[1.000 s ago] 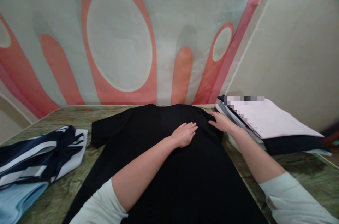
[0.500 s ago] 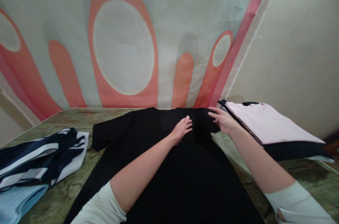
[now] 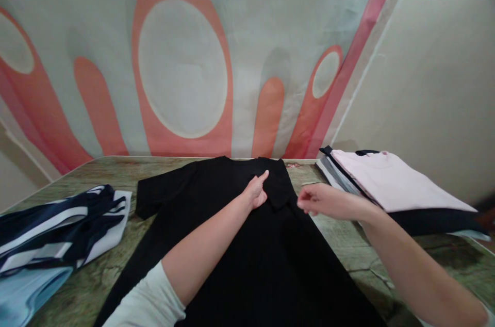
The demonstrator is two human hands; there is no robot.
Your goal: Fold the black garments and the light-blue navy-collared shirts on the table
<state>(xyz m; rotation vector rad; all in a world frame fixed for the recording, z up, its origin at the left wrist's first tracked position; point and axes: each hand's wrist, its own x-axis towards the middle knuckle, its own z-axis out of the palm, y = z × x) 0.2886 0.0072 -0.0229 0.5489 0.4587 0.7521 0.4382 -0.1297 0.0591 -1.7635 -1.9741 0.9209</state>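
Observation:
A black T-shirt [image 3: 232,244] lies spread out, its collar towards the wall. The sleeve on the left stretches outward, while the right sleeve [image 3: 279,187] is folded in over the chest. My left hand [image 3: 255,193] is at the cuff of that folded sleeve, thumb stretched out and fingers curled round onto the cloth. Just off the shirt's right edge, my right hand [image 3: 315,199] hovers with its fingers curled in; no cloth shows in it.
Folded clothes with a pale pink shirt [image 3: 398,182] on top are stacked at the right. At the left lie a navy and white striped garment [image 3: 50,229] and a light blue one [image 3: 31,291]. A wall with orange shapes stands behind the wood-patterned table [image 3: 332,229].
The right sleeve has gone from lying outward to folded in over the chest. My right hand has drawn back from it towards me, and my left hand has closed at the cuff.

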